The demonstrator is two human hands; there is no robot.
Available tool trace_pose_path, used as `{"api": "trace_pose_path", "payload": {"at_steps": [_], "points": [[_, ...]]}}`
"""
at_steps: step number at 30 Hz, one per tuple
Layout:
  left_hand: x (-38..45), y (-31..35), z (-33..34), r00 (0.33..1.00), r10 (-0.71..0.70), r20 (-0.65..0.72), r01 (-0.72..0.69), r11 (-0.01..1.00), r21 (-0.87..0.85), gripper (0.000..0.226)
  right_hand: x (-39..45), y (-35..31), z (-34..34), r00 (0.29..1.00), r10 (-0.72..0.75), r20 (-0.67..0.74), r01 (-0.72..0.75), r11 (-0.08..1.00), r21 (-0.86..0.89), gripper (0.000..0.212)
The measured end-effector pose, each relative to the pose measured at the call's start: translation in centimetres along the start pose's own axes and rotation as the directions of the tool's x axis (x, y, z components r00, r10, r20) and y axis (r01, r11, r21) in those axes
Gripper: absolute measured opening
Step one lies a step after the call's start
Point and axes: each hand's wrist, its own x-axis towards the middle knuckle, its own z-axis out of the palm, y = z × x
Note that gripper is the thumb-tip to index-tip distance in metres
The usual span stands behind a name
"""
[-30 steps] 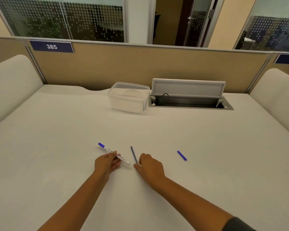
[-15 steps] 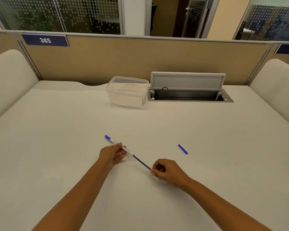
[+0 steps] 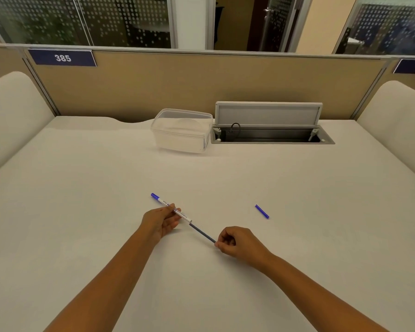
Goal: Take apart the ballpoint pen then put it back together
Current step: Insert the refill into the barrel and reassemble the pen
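Head view shows the pen barrel point(image 3: 175, 210), white with a blue end plug, held just above the tabletop point(image 3: 82, 212) in your left hand point(image 3: 159, 221). Your left fingers point(image 3: 171, 207) are closed around its middle. The barrel's long axis runs on a diagonal, blue end up and to the left, open mouth down and to the right.

Ink refill point(image 3: 202, 233), a thin dark tube, lies on the same line. Its upper end meets the barrel mouth and appears to sit just inside it; how deep cannot be confirmed. Its lower end is pinched in your right hand point(image 3: 240, 243), thumb and forefinger shut tight on it, the remaining fingers curled under.

The two hands stand apart along that one diagonal, the left up and to the left, the right down and to the right, with most of the refill exposed between them. In my judgement you are at the refill step, and any further travel must keep to this axis; a sideways lean at your right hand would likely bend the thin tube or jam it at the mouth.

Blue cap point(image 3: 262, 211) lies loose on the tabletop, well apart to the right, nearer your right hand. A clear plastic container point(image 3: 181, 133) stands at the far edge.
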Motion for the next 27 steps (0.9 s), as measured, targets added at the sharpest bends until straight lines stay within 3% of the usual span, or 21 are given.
{"api": "trace_pose_path", "payload": {"at_steps": [16,27], "points": [[-0.4,0.1,0.1,1.0,0.025,-0.012,-0.025,0.999,-0.022,0.012,0.4,-0.8,0.5,0.996,0.047,-0.075,-0.044,0.998,0.043,0.01],[-2.2,-0.8,2.8,0.997,0.072,-0.03,-0.074,0.994,-0.086,0.012,0.0,-2.7,0.3,0.951,0.023,-0.308,0.002,0.997,0.083,0.013]]}}
